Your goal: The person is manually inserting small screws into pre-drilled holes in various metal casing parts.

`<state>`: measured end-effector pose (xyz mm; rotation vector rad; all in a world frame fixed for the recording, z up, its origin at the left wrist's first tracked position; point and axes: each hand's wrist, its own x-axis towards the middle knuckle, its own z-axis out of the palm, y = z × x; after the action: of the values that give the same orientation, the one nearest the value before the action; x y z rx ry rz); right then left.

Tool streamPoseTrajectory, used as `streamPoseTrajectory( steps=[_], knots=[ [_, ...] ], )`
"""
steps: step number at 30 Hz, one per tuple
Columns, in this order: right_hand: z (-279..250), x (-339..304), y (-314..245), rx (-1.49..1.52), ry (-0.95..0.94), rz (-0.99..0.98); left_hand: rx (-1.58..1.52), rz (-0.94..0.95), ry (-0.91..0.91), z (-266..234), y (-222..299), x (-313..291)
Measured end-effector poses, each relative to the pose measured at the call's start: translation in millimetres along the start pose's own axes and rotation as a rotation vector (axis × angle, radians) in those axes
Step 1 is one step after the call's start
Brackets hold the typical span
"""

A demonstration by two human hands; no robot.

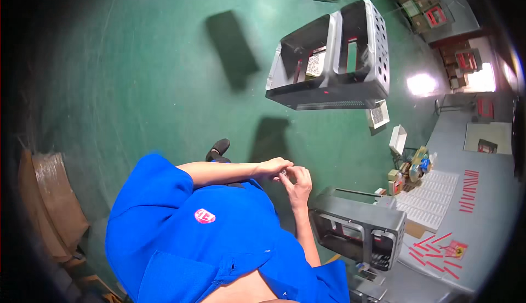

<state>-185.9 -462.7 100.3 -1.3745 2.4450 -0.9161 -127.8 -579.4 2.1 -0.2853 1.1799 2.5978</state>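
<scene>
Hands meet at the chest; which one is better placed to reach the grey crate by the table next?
Right, probably. The right hand is nearer the grey crate and on its side; the left hand touches it from farther off and would have to cross over.

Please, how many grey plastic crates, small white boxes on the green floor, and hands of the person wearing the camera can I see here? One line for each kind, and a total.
Grey crates: 3
Small white boxes: 2
Hands: 2, left hand and right hand
Total: 7
</scene>
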Motion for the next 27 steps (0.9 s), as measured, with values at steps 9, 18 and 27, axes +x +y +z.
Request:
streamPoseTrajectory(
  steps=[9, 18, 27],
  knots=[
    [13, 54, -61, 0.041, -0.15, 0.141, -0.162, -0.252, -0.07, -34, 56, -37],
    [4, 54, -71, -0.12, -0.007, 0.034, -0.403, -0.46, -0.185, -39, 68, -30],
    [-12, -35, -38, -0.073, 0.364, 0.232, -0.128, -0.776, -0.259, 16, 41, 0]
  ],
)
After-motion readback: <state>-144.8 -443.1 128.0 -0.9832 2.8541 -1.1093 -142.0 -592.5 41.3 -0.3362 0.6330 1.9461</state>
